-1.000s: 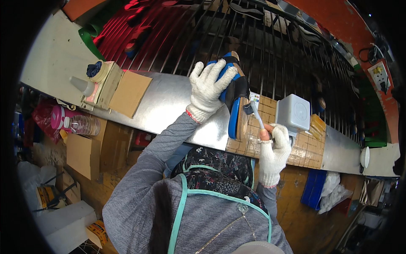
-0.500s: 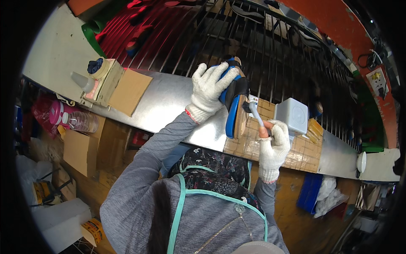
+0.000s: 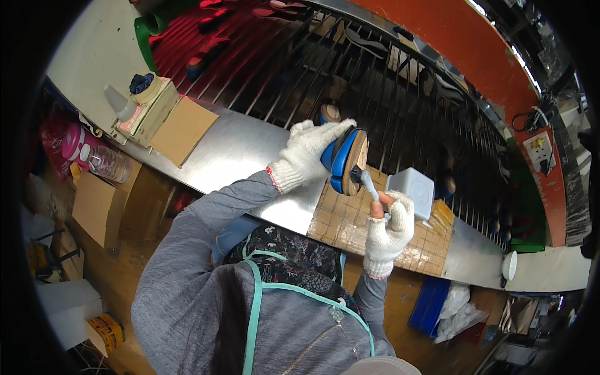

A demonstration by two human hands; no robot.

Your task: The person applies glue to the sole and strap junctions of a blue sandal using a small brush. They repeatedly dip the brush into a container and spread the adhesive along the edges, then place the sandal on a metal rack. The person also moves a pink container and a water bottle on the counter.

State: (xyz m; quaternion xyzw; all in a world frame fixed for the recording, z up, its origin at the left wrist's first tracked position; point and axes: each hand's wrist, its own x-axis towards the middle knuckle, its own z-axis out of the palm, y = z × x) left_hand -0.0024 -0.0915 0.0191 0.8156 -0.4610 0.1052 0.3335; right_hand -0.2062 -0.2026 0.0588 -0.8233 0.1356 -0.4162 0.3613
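The brush (image 3: 365,179) tip is hidden against the tan sole of the one blue shoe (image 3: 347,159), which the gloved left hand (image 3: 310,153) grips closed, upright above the gridded mat (image 3: 369,228). The gloved right hand (image 3: 389,228) is closed around the brush handle. One white box (image 3: 410,187) sits just beside them; bare steel bench (image 3: 234,150) lies open to the left.

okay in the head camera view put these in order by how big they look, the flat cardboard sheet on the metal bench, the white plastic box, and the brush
1. Cardboard sheet, the largest.
2. White plastic box, clearly smaller.
3. Brush in the right hand, the smallest; part of it is hidden by that hand.
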